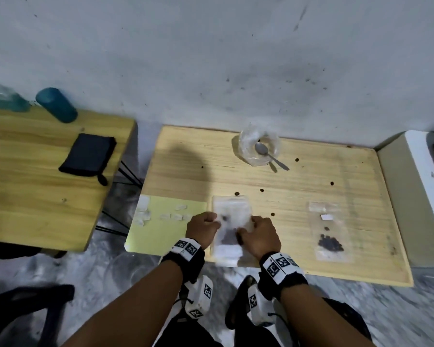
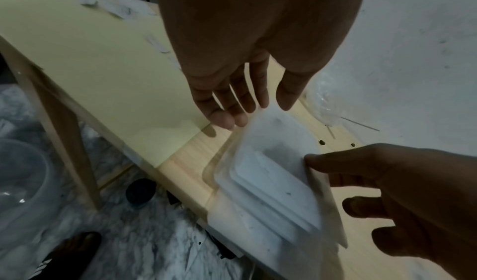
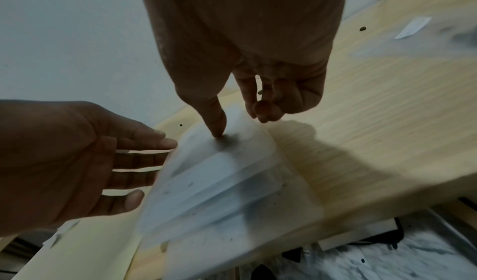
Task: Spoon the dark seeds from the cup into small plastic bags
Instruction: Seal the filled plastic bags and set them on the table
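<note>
A stack of small clear plastic bags [image 1: 232,216] lies at the near edge of the light wooden table [image 1: 298,176]; dark seeds show through it. My left hand [image 1: 212,222] touches the stack's left edge with straight, spread fingers [image 3: 154,143]. My right hand [image 1: 246,230] holds the right edge, thumb [image 3: 218,129] pressing on top and the other fingers [image 3: 268,110] curled beside it. The clear cup [image 1: 259,146] with a metal spoon [image 1: 271,156] in it stands at the back. A bag [image 1: 330,236] holding dark seeds lies to the right.
Several loose seeds [image 1: 261,190] are scattered over the table. A pale yellow sheet [image 1: 161,234] with small paper scraps lies at the left corner. A second table [image 1: 35,176] to the left carries a dark pouch [image 1: 88,154] and a teal cylinder [image 1: 57,105].
</note>
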A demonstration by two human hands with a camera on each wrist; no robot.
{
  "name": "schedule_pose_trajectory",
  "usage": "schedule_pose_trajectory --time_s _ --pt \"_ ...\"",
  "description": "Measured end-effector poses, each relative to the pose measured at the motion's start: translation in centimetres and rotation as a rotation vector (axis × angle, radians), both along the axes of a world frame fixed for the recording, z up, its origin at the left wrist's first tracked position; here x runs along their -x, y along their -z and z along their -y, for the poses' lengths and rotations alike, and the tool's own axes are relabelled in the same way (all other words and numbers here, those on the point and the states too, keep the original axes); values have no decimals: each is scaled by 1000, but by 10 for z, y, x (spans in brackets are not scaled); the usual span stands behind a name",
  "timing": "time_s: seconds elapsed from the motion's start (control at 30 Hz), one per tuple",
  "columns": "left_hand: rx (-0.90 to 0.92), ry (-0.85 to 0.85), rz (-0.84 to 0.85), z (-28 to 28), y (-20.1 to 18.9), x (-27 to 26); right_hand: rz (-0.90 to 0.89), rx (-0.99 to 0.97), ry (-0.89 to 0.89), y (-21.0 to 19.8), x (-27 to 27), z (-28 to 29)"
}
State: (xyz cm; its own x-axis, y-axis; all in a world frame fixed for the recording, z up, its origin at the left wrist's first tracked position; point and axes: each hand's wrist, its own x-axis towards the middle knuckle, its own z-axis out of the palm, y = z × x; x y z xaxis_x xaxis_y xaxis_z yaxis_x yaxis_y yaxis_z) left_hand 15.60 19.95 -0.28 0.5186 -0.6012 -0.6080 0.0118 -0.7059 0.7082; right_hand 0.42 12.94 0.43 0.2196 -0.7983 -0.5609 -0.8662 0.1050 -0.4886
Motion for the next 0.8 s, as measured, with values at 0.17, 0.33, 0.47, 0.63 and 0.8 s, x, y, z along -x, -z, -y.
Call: schedule_pose_trajectory --time_s 0.17,0.33,0.47,0.63,0.8 --pt "-8 48 23 -1 0 0 -17 64 3 -4 4 -5" --pt "69 18 67 -3 -3 1 136 198 134 -10 2 -14" --pt "202 -134 0 0 -11 -15 299 217 174 -17 -18 -8" --pt "354 -239 -113 3 -22 -60 456 125 121 -24 -69 0" --pt "365 -383 -136 -18 -11 -133 368 35 12 -10 -112 -15"
